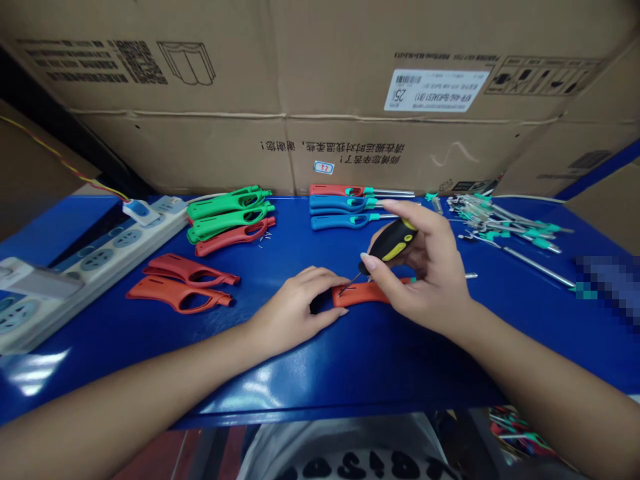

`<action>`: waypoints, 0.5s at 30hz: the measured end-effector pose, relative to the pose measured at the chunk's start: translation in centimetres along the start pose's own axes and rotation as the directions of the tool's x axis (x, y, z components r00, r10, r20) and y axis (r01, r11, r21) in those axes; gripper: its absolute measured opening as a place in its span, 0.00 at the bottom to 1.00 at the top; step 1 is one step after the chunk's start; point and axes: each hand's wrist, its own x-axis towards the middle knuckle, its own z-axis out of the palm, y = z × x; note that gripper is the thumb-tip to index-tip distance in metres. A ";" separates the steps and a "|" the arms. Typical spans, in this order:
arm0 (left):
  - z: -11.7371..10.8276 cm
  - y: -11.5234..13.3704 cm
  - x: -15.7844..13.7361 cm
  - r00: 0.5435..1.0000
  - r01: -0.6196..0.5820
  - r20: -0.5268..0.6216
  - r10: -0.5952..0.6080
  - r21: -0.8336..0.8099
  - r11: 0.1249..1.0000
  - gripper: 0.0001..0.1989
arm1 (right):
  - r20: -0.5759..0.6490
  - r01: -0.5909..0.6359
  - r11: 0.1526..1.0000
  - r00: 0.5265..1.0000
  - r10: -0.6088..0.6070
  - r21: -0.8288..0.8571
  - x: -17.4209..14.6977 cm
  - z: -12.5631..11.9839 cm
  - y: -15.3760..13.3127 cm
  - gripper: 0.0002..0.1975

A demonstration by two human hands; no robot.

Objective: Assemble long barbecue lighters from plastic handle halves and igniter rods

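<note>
An orange long-necked lighter lies flat on the blue table, its metal tube pointing right. My left hand pinches the handle's end between thumb and fingers. Gripped in my right hand is a black and yellow screwdriver, tilted, with its tip down on the handle near that same end. Part of the lighter is hidden behind my right hand. Past it lie a red lighter and two blue lighters side by side.
At left are green handle shells, orange shells and tiny screws. A white power strip runs along the left edge. Metal tubes with teal parts are piled at right. A cardboard box walls off the back.
</note>
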 end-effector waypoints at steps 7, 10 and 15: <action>-0.1 0.1 0.2 1.000 -0.004 0.009 0.004 0.015 1.000 0.15 | 0.010 0.059 0.998 0.998 -0.059 -0.004 0.0 -0.1 0.0 0.33; 0.0 0.0 0.2 1.000 -0.006 0.012 0.006 0.018 1.000 0.16 | 0.003 0.117 0.993 0.993 -0.117 0.007 -0.2 0.0 0.2 0.34; 0.1 0.0 0.1 1.000 -0.011 0.013 0.011 0.005 1.000 0.16 | 0.039 0.177 0.984 0.984 -0.176 -0.021 -0.3 0.3 0.6 0.34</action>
